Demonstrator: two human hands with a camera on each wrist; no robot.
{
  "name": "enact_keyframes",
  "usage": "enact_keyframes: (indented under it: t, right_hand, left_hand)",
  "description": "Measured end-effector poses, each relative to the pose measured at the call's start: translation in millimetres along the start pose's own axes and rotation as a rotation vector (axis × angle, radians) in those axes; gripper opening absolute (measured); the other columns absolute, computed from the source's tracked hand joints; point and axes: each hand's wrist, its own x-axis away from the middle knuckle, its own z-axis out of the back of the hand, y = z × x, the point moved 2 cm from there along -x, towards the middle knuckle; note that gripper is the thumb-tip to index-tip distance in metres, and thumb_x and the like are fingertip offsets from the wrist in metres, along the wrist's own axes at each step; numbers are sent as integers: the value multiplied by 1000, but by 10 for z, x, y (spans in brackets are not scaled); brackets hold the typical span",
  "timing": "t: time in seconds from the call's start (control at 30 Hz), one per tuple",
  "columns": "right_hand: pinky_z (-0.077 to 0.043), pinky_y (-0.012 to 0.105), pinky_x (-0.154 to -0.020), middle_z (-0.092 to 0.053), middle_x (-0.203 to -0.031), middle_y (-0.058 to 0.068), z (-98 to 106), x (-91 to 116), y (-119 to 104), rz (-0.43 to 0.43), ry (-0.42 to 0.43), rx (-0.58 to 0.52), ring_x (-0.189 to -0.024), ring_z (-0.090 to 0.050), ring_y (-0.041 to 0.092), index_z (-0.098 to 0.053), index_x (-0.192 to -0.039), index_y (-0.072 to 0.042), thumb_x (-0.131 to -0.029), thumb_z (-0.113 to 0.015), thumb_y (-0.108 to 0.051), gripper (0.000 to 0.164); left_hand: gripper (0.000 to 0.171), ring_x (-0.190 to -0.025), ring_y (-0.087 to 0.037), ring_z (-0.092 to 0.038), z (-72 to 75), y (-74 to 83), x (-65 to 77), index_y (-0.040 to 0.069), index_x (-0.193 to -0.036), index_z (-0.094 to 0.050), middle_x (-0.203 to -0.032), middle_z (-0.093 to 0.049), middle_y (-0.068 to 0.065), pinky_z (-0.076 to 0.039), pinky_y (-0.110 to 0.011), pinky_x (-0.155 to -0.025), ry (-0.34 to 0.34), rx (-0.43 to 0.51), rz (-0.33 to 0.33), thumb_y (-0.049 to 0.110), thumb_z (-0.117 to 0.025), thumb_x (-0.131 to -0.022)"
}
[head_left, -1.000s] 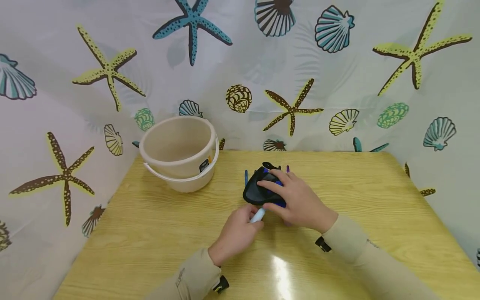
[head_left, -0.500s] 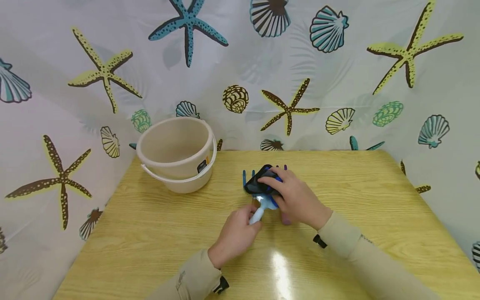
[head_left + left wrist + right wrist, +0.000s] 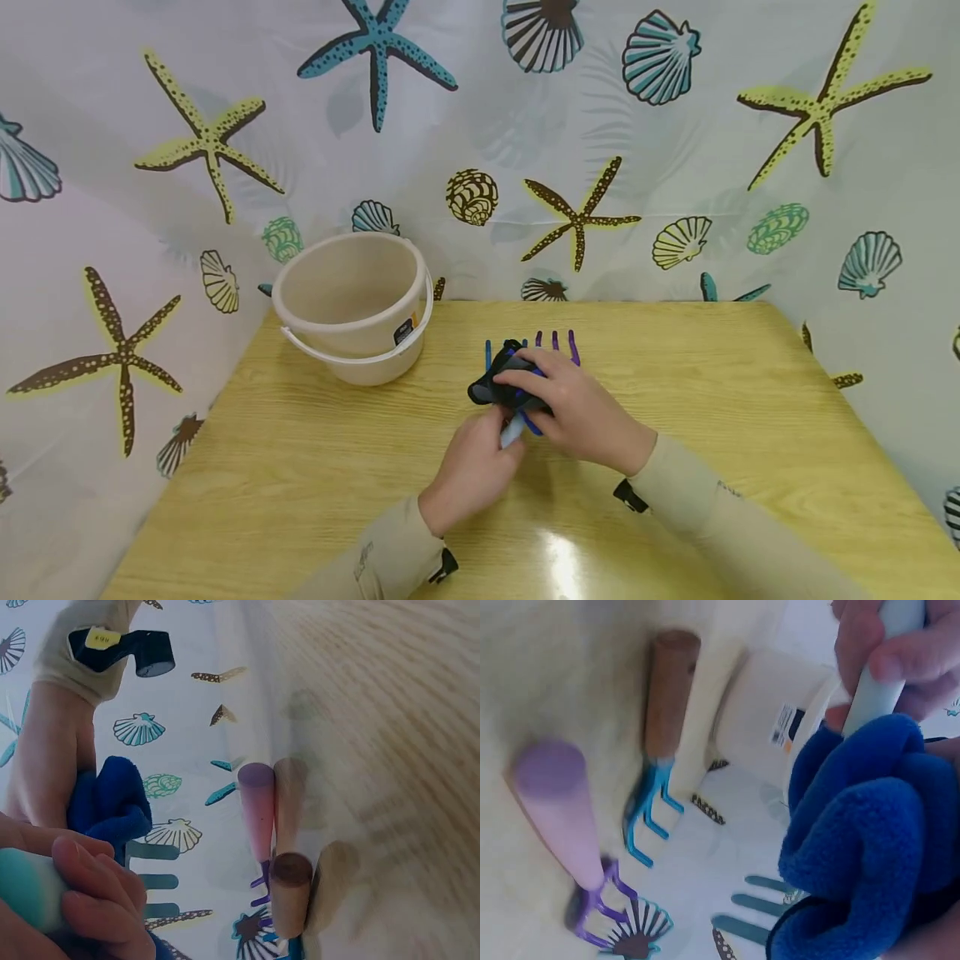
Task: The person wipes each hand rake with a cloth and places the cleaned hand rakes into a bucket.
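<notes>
In the head view my left hand (image 3: 468,467) grips the pale mint handle of a small hand rake (image 3: 881,682). Its grey-green tines show past a cloth in both wrist views. My right hand (image 3: 585,408) holds this folded cloth (image 3: 855,847), fluffy blue on one side and black-grey on the other, bunched around the rake just beyond the handle. The cloth hides the rake's neck. Beneath and beyond the hands lie two more hand rakes: one with a wooden handle and blue tines (image 3: 671,697), one with a pink handle and purple tines (image 3: 559,810).
A cream bucket (image 3: 348,342) with a white carry handle stands at the back left of the wooden table (image 3: 337,467). Behind the table hangs a curtain (image 3: 480,100) printed with starfish and shells.
The right hand has shifted slightly left and turned the cloth, folding it around the rake; a second ago it lay flatter. The purple tines show more now. The left hand keeps its grip.
</notes>
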Motion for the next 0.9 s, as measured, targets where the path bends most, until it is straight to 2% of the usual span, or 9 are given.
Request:
enact_keyframes:
  t: [0.13, 0.27, 0.37, 0.47, 0.53, 0.63, 0.7, 0.8, 0.9]
  right_hand:
    - [-49, 50, -87, -51, -127, 16, 35, -99, 126, -81, -27, 25, -111, -47, 27, -58, -128, -16, -83, -71, -12, 47]
    - [-48, 50, -88, -54, -125, 13, 95, -115, 386, -247, -72, -46, -109, -50, 25, -57, -129, -17, -87, -67, -15, 43]
    - [-46, 51, -89, -56, -128, 9, 161, -89, 582, -396, -96, -215, -108, -51, 23, -57, -130, -19, -90, -64, -17, 40]
    - [-44, 48, -91, -56, -130, 6, 200, -35, 744, -558, -103, -458, -110, -51, 19, -56, -131, -19, -91, -64, -23, 41]
    - [-47, 43, -88, -57, -126, 8, 199, 16, 846, -661, -104, -635, -105, -54, 20, -57, -129, -15, -91, -64, -26, 40]
    - [-52, 33, -77, -59, -117, 11, 175, 132, 977, -815, -103, -894, -95, -58, 21, -55, -127, -6, -91, -64, -26, 42]
    - [-53, 29, -66, -61, -107, 11, 156, 224, 1033, -899, -113, -1030, -83, -59, 21, -53, -125, -1, -92, -63, -25, 41]
    - [-52, 26, -60, -62, -98, 7, 142, 357, 1068, -979, -123, -1142, -76, -59, 18, -49, -127, 1, -93, -62, -25, 45]
    - [-52, 24, -60, -63, -96, 7, 147, 454, 1084, -978, -143, -1171, -76, -59, 17, -45, -130, 4, -93, -61, -23, 48]
  left_hand:
    - [15, -46, -10, -46, 1, 2, 23, 6, -101, -61, -62, -52, 2, -37, -25, -39, 12, -41, -6, 11, -57, -87]
    - [17, -47, -7, -48, -22, 9, 63, 6, -103, -63, -64, -56, 2, -40, -25, -39, 2, -58, -2, 12, -58, -88]
    - [20, -46, -6, -47, -25, 22, 93, 5, -107, -62, -64, -56, 2, -41, -24, -38, -7, -61, -15, 12, -58, -89]
    - [20, -44, -6, -46, -18, 25, 111, 4, -108, -62, -63, -55, 2, -39, -22, -36, -8, -45, -38, 10, -58, -89]
    - [20, -44, -6, -46, -8, 28, 122, 4, -108, -62, -63, -54, 2, -39, -22, -35, -1, -34, -54, 10, -58, -89]
    - [19, -45, -6, -46, 7, 31, 135, 6, -107, -62, -63, -54, 2, -40, -21, -35, 13, -25, -74, 11, -58, -89]
    - [20, -45, -6, -47, 19, 36, 143, 7, -109, -62, -64, -55, 1, -40, -21, -35, 13, -9, -77, 12, -58, -89]
    - [23, -43, -5, -46, 28, 33, 144, 7, -112, -62, -64, -55, 2, -38, -20, -34, -4, 32, -71, 13, -58, -90]
    - [24, -41, -4, -43, 38, 27, 148, 7, -114, -63, -62, -53, 2, -36, -18, -34, -35, 69, -70, 15, -58, -92]
